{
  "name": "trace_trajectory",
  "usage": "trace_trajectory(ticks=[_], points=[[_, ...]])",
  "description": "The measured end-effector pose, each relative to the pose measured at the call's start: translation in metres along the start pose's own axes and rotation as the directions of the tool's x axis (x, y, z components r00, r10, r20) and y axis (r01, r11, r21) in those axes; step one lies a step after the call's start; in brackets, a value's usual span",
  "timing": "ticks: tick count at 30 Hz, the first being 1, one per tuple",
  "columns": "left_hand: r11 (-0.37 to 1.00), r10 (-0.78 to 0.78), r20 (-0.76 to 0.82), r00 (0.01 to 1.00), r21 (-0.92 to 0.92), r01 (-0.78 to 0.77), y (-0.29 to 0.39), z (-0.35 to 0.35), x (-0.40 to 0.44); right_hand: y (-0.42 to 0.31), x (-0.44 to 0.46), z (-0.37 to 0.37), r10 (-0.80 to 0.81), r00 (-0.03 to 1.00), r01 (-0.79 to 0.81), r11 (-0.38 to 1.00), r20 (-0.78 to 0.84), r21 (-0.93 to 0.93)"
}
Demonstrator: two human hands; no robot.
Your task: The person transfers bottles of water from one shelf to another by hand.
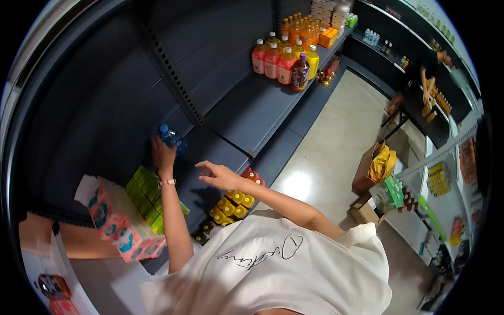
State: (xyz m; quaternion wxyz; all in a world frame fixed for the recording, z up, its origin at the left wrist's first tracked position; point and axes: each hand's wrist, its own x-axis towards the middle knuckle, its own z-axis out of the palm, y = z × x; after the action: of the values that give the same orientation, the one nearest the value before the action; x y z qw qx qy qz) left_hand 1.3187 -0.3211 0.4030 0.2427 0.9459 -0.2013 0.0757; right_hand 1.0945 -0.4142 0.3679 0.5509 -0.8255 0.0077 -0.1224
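Observation:
My left hand (164,155), with a band at the wrist, is closed around a clear bottle with a blue cap (169,136) near the back panel of the dark shelf (202,149). Whether a second bottle sits beside it, I cannot make out. My right hand (219,176) hovers over the shelf's front part, fingers apart and holding nothing. Green cartons (144,186) stand just below my left hand, beside pink and white packs (123,228). Yellow-capped bottles (231,205) are on a lower level under my right forearm.
Pink, yellow and dark juice bottles (278,63) fill the shelf's far end, with orange bottles (299,32) behind. Cardboard boxes (367,207) and a yellow bag (383,163) sit on the aisle floor. Another person (433,68) handles bottles at the far right.

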Motion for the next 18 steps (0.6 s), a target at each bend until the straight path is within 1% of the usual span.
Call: trace_trajectory(ticks=[1, 2, 3, 4, 6, 7, 8, 10, 11, 12, 13, 14, 15, 16, 17, 18], points=[[0.998, 0.046, -0.032, 0.998, 0.043, -0.044, -0.009, 0.008, -0.001, -0.001, 0.011, 0.002, 0.021, 0.999, -0.021, 1.000, 0.029, 0.013], [0.993, 0.086, -0.068, 0.994, 0.089, -0.080, -0.021, 0.014, -0.001, -0.002, 0.020, 0.005, 0.019, 1.000, -0.019, 1.000, 0.011, 0.013], [0.994, 0.094, -0.160, 0.983, 0.077, -0.082, -0.020, 0.016, -0.003, -0.004, 0.030, 0.007, 0.022, 0.999, -0.023, 1.000, 0.033, 0.019], [0.992, 0.112, -0.159, 0.981, 0.077, -0.100, -0.022, 0.014, -0.001, -0.006, 0.038, 0.009, 0.025, 0.998, -0.027, 0.999, 0.054, 0.025], [0.988, 0.046, -0.160, 0.986, 0.150, -0.022, -0.025, 0.007, 0.008, -0.006, 0.052, 0.017, 0.015, 0.999, -0.016, 1.000, 0.028, 0.010], [0.982, 0.048, -0.135, 0.990, 0.188, -0.022, -0.025, -0.002, 0.007, -0.006, 0.058, 0.020, 0.010, 1.000, -0.010, 1.000, 0.025, -0.006], [0.982, 0.057, -0.138, 0.989, 0.186, -0.031, -0.022, -0.009, 0.008, -0.005, 0.063, 0.023, 0.004, 1.000, -0.004, 1.000, 0.023, -0.022], [0.975, -0.034, -0.096, 0.995, 0.214, 0.054, -0.011, -0.020, 0.002, 0.004, 0.071, 0.030, 0.014, 1.000, -0.014, 0.999, -0.010, -0.032], [0.977, -0.024, -0.095, 0.995, 0.211, 0.044, -0.014, -0.018, 0.007, 0.013, 0.080, 0.034, -0.044, 0.998, 0.040, 0.993, -0.039, -0.111], [0.987, -0.013, 0.029, 0.999, 0.159, 0.008, -0.019, -0.015, 0.013, 0.013, 0.086, 0.036, -0.103, 0.993, 0.089, 0.978, -0.063, -0.191], [0.991, 0.002, 0.092, 0.996, 0.131, -0.014, -0.024, -0.011, 0.016, 0.013, 0.092, 0.039, -0.103, 0.992, 0.087, 0.977, -0.072, -0.195], [0.994, 0.016, 0.154, 0.988, 0.100, -0.032, -0.029, -0.008, 0.018, 0.013, 0.097, 0.042, -0.093, 0.995, 0.080, 0.973, -0.047, -0.218], [0.991, 0.093, 0.042, 0.995, 0.094, -0.096, -0.038, -0.004, 0.014, 0.010, 0.102, 0.042, -0.082, 0.996, 0.074, 0.968, -0.023, -0.240], [0.980, 0.185, -0.069, 0.980, 0.087, -0.179, -0.042, 0.003, 0.016, 0.013, 0.102, 0.046, -0.097, 0.995, 0.084, 0.955, -0.033, -0.285], [0.971, 0.233, -0.159, 0.959, 0.085, -0.222, -0.049, 0.012, 0.022, 0.006, 0.103, 0.041, -0.087, 0.996, 0.075, 0.960, -0.035, -0.268], [0.968, 0.241, -0.159, 0.958, -0.037, -0.249, -0.063, 0.014, 0.033, -0.003, 0.102, 0.036, -0.078, 0.996, 0.067, 0.966, -0.036, -0.251]])
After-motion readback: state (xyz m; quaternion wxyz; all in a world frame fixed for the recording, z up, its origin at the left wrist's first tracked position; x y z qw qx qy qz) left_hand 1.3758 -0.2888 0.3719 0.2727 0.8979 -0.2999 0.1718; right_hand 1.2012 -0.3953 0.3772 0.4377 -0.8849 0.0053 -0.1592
